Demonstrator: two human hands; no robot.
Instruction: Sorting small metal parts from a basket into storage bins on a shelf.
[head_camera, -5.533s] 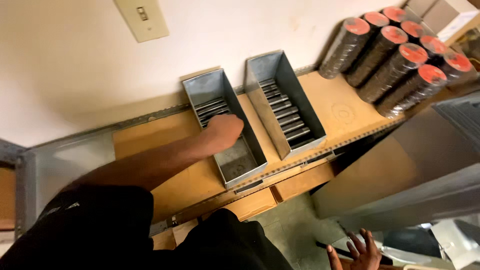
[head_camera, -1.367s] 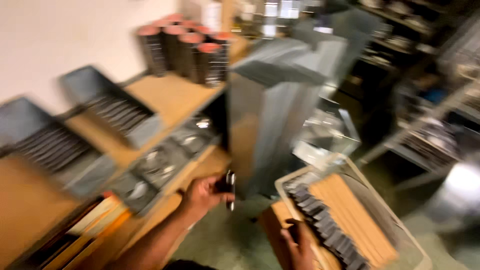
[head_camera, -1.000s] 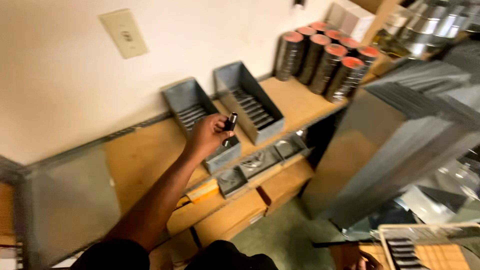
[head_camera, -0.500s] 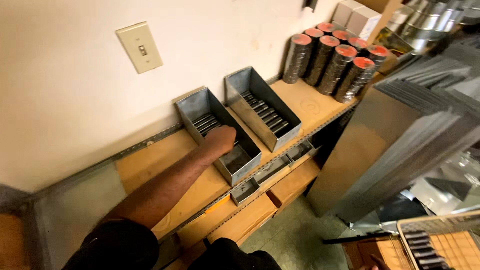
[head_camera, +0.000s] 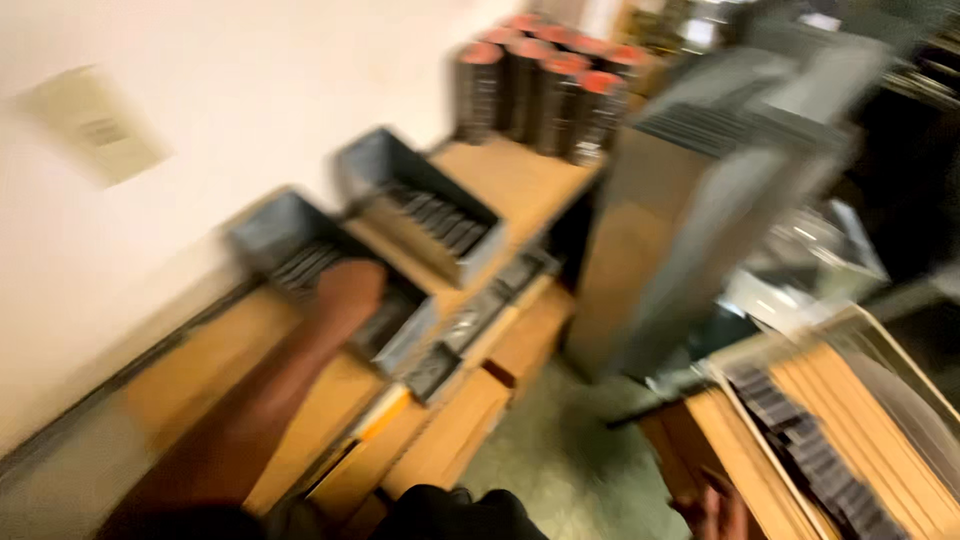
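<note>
Inside the nearer grey metal bin (head_camera: 300, 262) on the wooden shelf (head_camera: 520, 180), our left hand (head_camera: 345, 290) reaches down among the dark flat pieces (head_camera: 295, 265) stacked there; motion blur keeps us from telling whether the fingers are spread or closed on a piece. Just beside it sits a second grey bin (head_camera: 420, 205) holding a similar row. We judge this a placing or picking step at the bin, and the next move calls for a clean withdrawal over its wall. At the lower edge our right hand (head_camera: 715, 512) shows only fingertips, near a wire tray (head_camera: 880, 340) of more dark pieces; its state we cannot tell
</note>
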